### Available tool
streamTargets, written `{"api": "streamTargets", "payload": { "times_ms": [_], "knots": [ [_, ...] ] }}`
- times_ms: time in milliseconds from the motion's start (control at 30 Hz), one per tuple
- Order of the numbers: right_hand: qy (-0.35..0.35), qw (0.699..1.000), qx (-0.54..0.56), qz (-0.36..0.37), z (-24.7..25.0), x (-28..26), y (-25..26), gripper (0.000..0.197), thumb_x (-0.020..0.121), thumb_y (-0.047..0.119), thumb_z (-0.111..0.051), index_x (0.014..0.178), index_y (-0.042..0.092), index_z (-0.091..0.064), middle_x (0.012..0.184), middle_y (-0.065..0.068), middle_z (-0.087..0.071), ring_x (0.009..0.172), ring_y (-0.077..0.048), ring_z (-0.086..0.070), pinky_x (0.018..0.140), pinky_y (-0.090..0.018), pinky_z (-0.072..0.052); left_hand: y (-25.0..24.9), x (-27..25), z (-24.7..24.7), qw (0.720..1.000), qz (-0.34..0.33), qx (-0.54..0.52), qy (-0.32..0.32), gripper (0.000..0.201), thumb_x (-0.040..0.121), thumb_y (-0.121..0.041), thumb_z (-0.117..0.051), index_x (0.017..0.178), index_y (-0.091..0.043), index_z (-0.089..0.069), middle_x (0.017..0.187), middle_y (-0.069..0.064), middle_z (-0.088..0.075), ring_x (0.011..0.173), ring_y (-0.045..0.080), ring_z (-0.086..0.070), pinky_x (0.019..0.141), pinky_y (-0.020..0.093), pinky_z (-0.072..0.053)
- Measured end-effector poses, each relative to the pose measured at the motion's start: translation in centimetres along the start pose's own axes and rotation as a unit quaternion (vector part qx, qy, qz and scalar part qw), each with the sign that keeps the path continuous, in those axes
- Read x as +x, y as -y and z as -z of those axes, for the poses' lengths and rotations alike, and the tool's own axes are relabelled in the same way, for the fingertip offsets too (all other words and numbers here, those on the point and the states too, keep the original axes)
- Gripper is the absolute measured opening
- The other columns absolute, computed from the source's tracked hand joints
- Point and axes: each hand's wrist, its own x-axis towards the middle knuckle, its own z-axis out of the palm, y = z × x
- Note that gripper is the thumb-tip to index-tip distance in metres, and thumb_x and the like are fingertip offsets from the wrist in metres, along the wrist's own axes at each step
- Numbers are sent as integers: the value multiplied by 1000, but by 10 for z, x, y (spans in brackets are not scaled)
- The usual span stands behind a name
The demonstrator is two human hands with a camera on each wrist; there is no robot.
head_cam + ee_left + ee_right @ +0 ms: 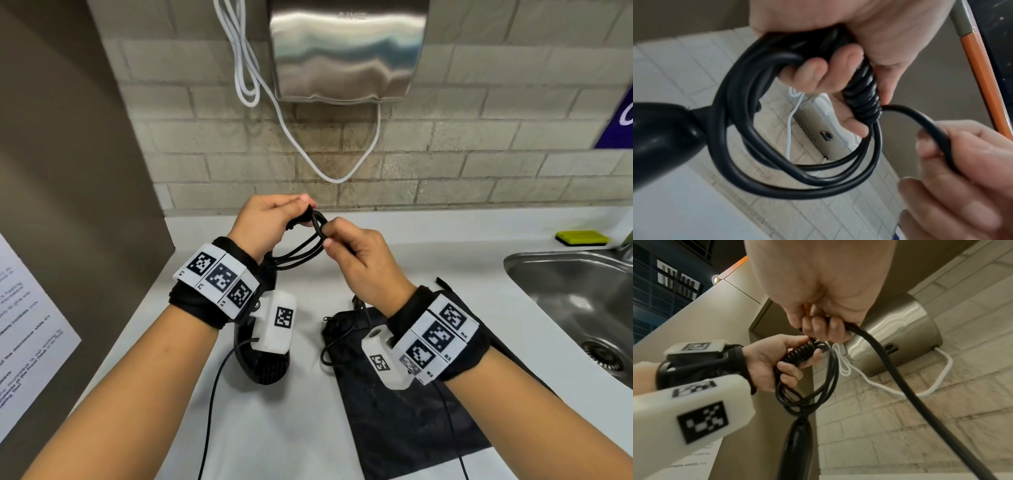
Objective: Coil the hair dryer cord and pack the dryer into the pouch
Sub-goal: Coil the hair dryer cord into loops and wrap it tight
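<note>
My left hand (301, 209) grips a bundle of black cord loops (301, 251) above the counter, with several tight turns of cord wound round the bundle (861, 97). My right hand (325, 236) pinches the free run of cord (890, 369) just right of those turns. The black hair dryer (263, 366) sits below my left wrist, its handle (797, 443) leading up to the loops. The black pouch (411, 428) lies flat on the counter under my right forearm. A slack stretch of cord (329, 349) trails over the pouch's top end.
A steel sink (575, 298) is set into the white counter (291, 438) at the right, with a yellow sponge (582, 238) behind it. A steel hand dryer (346, 51) with a white cable (308, 154) hangs on the tiled wall. A panel with a paper notice (27, 342) closes the left.
</note>
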Motion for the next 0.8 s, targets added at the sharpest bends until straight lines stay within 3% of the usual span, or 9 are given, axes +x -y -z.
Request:
{"api": "streamTargets", "payload": {
  "times_ms": [67,167,267,367,433,533,633,733,800],
  "knots": [
    [4,1000,-16,15,-5,0,-1,11,87,6,-45,79,1,-49,56,11,-33,53,-6,-31,53,-16,-27,0,0,2,1000,15,-10,-5,18,93,-16,-52,91,-6,-67,57,-2,-63,26,1,-33,32,10,-23],
    [7,1000,-25,13,-7,2,-2,13,87,6,-43,75,2,-44,57,10,-31,54,-7,-29,53,-21,-26,3,3,7,999,31,-27,3,17,91,-24,-55,80,-19,-68,57,-7,-67,29,4,-24,33,13,-18],
    [12,1000,-18,3,-8,2,-5,14,87,7,-42,74,4,-44,58,8,-32,55,-8,-29,54,-23,-28,1,1,10,998,38,-44,15,8,85,-20,-61,79,-21,-67,58,-9,-67,30,2,-25,35,16,-18],
    [20,1000,13,-18,-7,0,-8,19,87,9,-46,71,18,-45,60,4,-39,56,-6,-33,56,-19,-30,-3,-2,9,999,23,-31,25,9,81,-9,-64,78,-18,-64,52,-10,-65,29,-1,-37,34,10,-21],
    [29,997,40,-51,0,-2,-12,15,86,13,-49,71,16,-51,60,3,-46,57,-2,-39,59,-15,-33,-4,-3,7,999,16,-36,25,13,81,-1,-62,78,-13,-62,48,-11,-63,29,-4,-43,35,5,-27],
    [14,990,58,-129,15,-6,-29,22,89,16,-49,70,17,-59,65,2,-58,66,-3,-54,72,-22,-43,-3,-4,8,999,8,-30,19,14,81,1,-62,78,-13,-63,48,-12,-63,31,-4,-43,36,4,-28],
    [-16,975,-7,-220,23,-11,-58,22,93,10,-48,78,18,-61,75,5,-60,75,-8,-56,77,-22,-44,-3,-5,6,999,3,-34,25,11,82,4,-60,88,-4,-62,47,-12,-63,30,-5,-45,38,1,-29],
    [56,937,-127,-319,22,-23,-89,17,93,10,-46,89,14,-62,88,-3,-62,82,-16,-51,68,-19,-36,-2,-6,4,999,-3,-37,30,11,83,4,-58,92,-2,-62,48,-12,-63,31,-4,-45,38,1,-29],
    [170,896,-201,-358,15,-35,-110,24,93,9,-43,101,13,-65,109,-9,-64,92,-21,-56,76,-19,-38,0,-5,4,999,-4,-34,35,10,83,3,-58,88,-4,-63,48,-12,-63,31,-4,-46,38,1,-29]
  ]
}}
